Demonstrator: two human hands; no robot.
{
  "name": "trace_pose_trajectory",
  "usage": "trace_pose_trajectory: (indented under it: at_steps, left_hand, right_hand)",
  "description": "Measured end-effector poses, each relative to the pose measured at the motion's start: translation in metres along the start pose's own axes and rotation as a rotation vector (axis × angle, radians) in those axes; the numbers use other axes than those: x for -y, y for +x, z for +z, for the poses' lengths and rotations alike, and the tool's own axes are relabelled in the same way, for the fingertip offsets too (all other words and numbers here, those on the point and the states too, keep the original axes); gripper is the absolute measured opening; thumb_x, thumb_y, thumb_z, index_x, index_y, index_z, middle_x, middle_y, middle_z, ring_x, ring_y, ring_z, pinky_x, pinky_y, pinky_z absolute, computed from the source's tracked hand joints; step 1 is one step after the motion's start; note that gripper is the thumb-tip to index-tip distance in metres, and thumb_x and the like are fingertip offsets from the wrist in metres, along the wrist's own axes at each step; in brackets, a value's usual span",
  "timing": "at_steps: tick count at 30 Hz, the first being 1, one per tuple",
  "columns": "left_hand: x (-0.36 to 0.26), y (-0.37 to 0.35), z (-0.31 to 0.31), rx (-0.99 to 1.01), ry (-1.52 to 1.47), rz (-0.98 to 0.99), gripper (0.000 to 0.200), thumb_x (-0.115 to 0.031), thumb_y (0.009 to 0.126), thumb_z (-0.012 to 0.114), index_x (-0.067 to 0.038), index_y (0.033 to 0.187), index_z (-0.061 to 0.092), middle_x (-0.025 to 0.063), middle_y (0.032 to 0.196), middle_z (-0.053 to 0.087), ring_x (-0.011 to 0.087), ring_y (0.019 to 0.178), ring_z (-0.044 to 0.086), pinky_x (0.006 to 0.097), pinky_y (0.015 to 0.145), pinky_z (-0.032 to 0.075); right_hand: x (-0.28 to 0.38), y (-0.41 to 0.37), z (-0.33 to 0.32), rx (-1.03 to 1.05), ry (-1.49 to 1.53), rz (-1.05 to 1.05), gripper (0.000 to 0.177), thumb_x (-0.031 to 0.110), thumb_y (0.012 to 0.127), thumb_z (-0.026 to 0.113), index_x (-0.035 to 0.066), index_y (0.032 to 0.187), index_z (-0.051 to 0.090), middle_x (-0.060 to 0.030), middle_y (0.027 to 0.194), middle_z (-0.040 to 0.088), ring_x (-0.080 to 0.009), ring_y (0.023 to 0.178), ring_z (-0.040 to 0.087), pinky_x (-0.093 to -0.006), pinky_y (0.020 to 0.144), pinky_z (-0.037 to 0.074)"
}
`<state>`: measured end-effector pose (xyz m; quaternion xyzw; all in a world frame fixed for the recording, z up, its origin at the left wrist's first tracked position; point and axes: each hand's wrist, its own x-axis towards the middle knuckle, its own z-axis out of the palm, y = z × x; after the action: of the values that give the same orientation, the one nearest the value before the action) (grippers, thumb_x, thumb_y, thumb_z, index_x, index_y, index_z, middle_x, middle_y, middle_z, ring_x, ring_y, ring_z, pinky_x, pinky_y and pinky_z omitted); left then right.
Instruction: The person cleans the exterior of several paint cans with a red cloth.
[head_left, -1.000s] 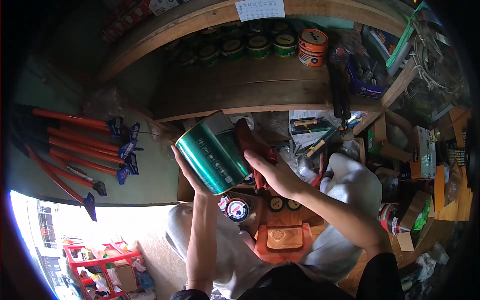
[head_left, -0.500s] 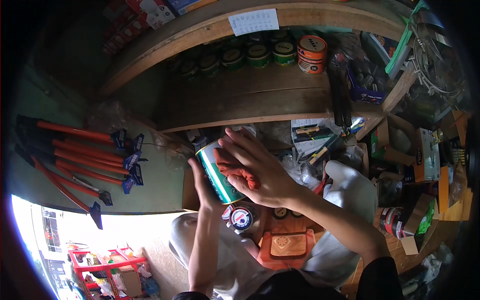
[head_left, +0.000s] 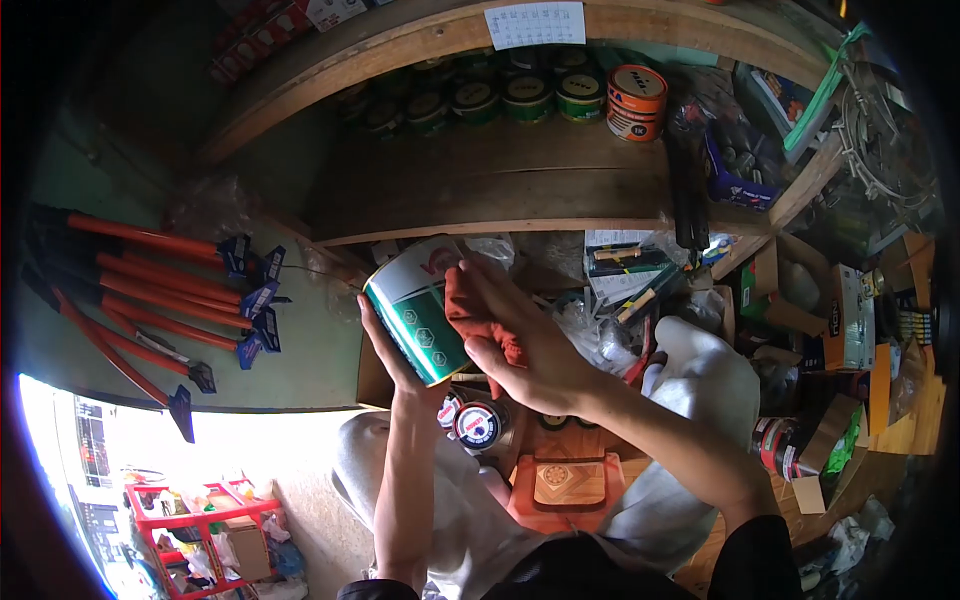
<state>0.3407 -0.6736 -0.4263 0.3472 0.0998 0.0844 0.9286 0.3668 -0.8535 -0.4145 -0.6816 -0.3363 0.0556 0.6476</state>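
A green and white can point(head_left: 408, 312) is tilted in front of the person's body. My left hand point(head_left: 392, 345) holds it from the left and below, with the fingers partly hidden behind it. On the can's right side, my right hand point(head_left: 520, 345) presses a red-orange cloth point(head_left: 478, 322) against the surface. Below the can sit small round tins with white and dark lids point(head_left: 478, 425).
Green tins point(head_left: 527, 97) and an orange can point(head_left: 636, 102) line the wooden shelf point(head_left: 490, 190). Orange-handled tools point(head_left: 170, 290) lie at the left. Open cardboard boxes point(head_left: 790, 280) stand right. An orange stool point(head_left: 567, 485) and red rack point(head_left: 205, 530) are lower down.
The can has shifted slightly left and up, showing more of its label. My right hand and the cloth have moved slightly to the right across it. The view has shifted a little.
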Motion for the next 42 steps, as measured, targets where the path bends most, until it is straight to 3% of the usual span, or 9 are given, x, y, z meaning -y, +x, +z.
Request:
trace_pose_trajectory:
  at_steps: [4, 8, 14, 20, 26, 30, 36, 38, 42]
  left_hand:
    - [0.004, -0.013, 0.000, 0.145, 0.021, -0.111, 0.072, -0.070, 0.095, 0.044, -0.008, 0.125, 0.060, 0.0114, 0.118, 0.067, 0.0235, 0.101, 0.068, 0.0392, 0.086, 0.059]
    - [0.014, -0.017, 0.012, -0.061, 0.066, -0.009, 0.070, -0.069, 0.095, 0.046, -0.008, 0.126, 0.060, 0.0115, 0.117, 0.065, 0.0244, 0.101, 0.065, 0.0412, 0.091, 0.057]
    - [-0.005, -0.007, 0.008, -0.060, 0.074, 0.104, 0.074, -0.069, 0.097, 0.042, -0.007, 0.136, 0.053, 0.0142, 0.127, 0.062, 0.0281, 0.109, 0.064, 0.0431, 0.093, 0.055]
    - [0.007, -0.017, 0.031, -0.101, 0.203, 0.164, 0.066, -0.065, 0.099, 0.042, -0.008, 0.129, 0.058, 0.0094, 0.119, 0.066, 0.0226, 0.104, 0.066, 0.0376, 0.091, 0.056]
    - [0.013, -0.014, 0.033, -0.077, 0.285, 0.231, 0.075, -0.067, 0.099, 0.042, -0.007, 0.143, 0.046, 0.0118, 0.135, 0.057, 0.0240, 0.123, 0.056, 0.0408, 0.107, 0.045]
    - [0.006, -0.007, 0.020, -0.045, 0.164, 0.007, 0.074, -0.068, 0.095, 0.047, -0.006, 0.134, 0.054, 0.0129, 0.127, 0.063, 0.0266, 0.118, 0.060, 0.0422, 0.105, 0.047]
    - [0.015, -0.005, 0.018, -0.019, 0.101, -0.029, 0.077, -0.074, 0.092, 0.045, -0.008, 0.131, 0.056, 0.0122, 0.125, 0.064, 0.0256, 0.112, 0.063, 0.0406, 0.100, 0.050]
    - [0.021, -0.004, 0.017, -0.018, 0.133, 0.062, 0.076, -0.071, 0.094, 0.044, -0.006, 0.132, 0.056, 0.0141, 0.121, 0.066, 0.0268, 0.106, 0.066, 0.0396, 0.095, 0.054]
    - [0.023, -0.010, 0.023, -0.049, 0.195, 0.066, 0.075, -0.071, 0.095, 0.043, -0.005, 0.128, 0.057, 0.0147, 0.115, 0.067, 0.0265, 0.097, 0.068, 0.0397, 0.086, 0.058]
  right_hand:
    - [0.004, 0.028, -0.007, -0.128, 0.585, -0.004, 0.052, 0.026, 0.104, 0.054, 0.005, 0.150, 0.041, 0.0006, 0.121, 0.056, -0.0035, 0.087, 0.047, -0.0219, 0.077, 0.045]
    - [-0.021, 0.037, -0.013, -0.201, 0.661, 0.301, 0.036, 0.042, 0.103, 0.053, 0.009, 0.110, 0.062, 0.0062, 0.078, 0.050, -0.0023, 0.067, 0.043, -0.0217, 0.057, 0.034]
    - [0.002, 0.003, -0.015, -0.003, 0.526, 0.569, 0.043, 0.043, 0.102, 0.054, 0.006, 0.123, 0.061, 0.0027, 0.084, 0.059, -0.0053, 0.071, 0.052, -0.0243, 0.062, 0.044]
    - [-0.001, 0.012, -0.013, -0.251, 1.236, 0.728, 0.045, 0.040, 0.099, 0.057, 0.006, 0.129, 0.061, -0.0040, 0.118, 0.066, -0.0110, 0.098, 0.062, -0.0321, 0.084, 0.053]
    - [-0.026, 0.015, -0.014, -0.211, 0.722, 0.353, 0.043, 0.033, 0.098, 0.060, 0.006, 0.132, 0.059, -0.0029, 0.113, 0.063, -0.0045, 0.078, 0.055, -0.0219, 0.069, 0.045]
    - [-0.005, 0.008, -0.007, -0.079, -0.243, -0.214, 0.048, 0.028, 0.090, 0.068, 0.011, 0.134, 0.060, -0.0159, 0.145, 0.048, -0.0299, 0.129, 0.050, -0.0406, 0.110, 0.040]
    - [0.006, 0.013, -0.011, -0.033, -0.485, -0.380, 0.051, 0.027, 0.086, 0.070, 0.015, 0.134, 0.061, -0.0154, 0.152, 0.041, -0.0414, 0.143, 0.034, -0.0524, 0.118, 0.031]
    - [-0.009, 0.029, -0.009, -0.221, -0.072, -0.210, 0.043, 0.031, 0.096, 0.062, 0.010, 0.133, 0.060, -0.0077, 0.129, 0.056, -0.0214, 0.106, 0.056, -0.0346, 0.093, 0.047]
    - [-0.024, 0.032, -0.023, -0.166, 0.519, 0.245, 0.043, 0.034, 0.103, 0.051, 0.009, 0.139, 0.055, 0.0026, 0.099, 0.056, -0.0053, 0.070, 0.045, -0.0213, 0.066, 0.041]
